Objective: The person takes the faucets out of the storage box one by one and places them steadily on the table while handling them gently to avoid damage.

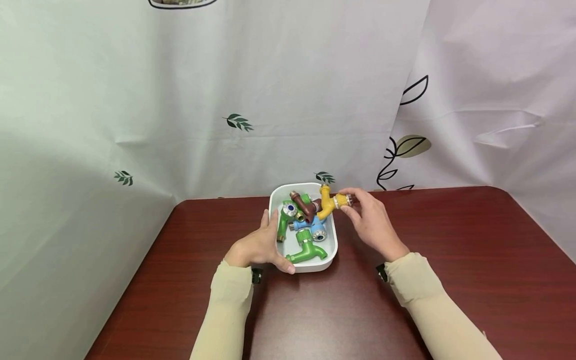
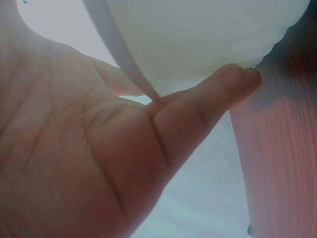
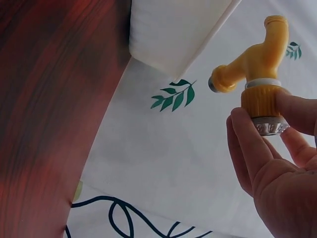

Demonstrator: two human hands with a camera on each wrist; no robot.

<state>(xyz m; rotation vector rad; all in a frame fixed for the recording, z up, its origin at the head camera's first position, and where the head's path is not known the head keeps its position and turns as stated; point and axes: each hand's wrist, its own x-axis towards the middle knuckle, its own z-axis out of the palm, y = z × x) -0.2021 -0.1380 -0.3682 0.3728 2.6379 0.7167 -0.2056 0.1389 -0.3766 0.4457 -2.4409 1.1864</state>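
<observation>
A white plastic tub (image 1: 332,250) stands on the table with several plastic taps in it. My right hand (image 1: 371,220) pinches a yellow tap (image 1: 326,202) by its ribbed knob, above the tub's right rim. In the right wrist view the thumb and fingertips surround the knob of the yellow tap (image 3: 262,59). My left hand (image 1: 258,245) holds the tub's left side, the thumb by its front corner; in the left wrist view the rim meets the fingers (image 2: 198,109). Inside are a brown tap (image 1: 303,204), a blue tap (image 1: 318,230) and green taps, including one in front (image 1: 308,250).
The dark red wooden table (image 1: 193,290) ends at the back against a white curtain (image 1: 292,90) printed with leaves. The tub stands close to that back edge. Dark straps (image 1: 382,272) show at both wrists.
</observation>
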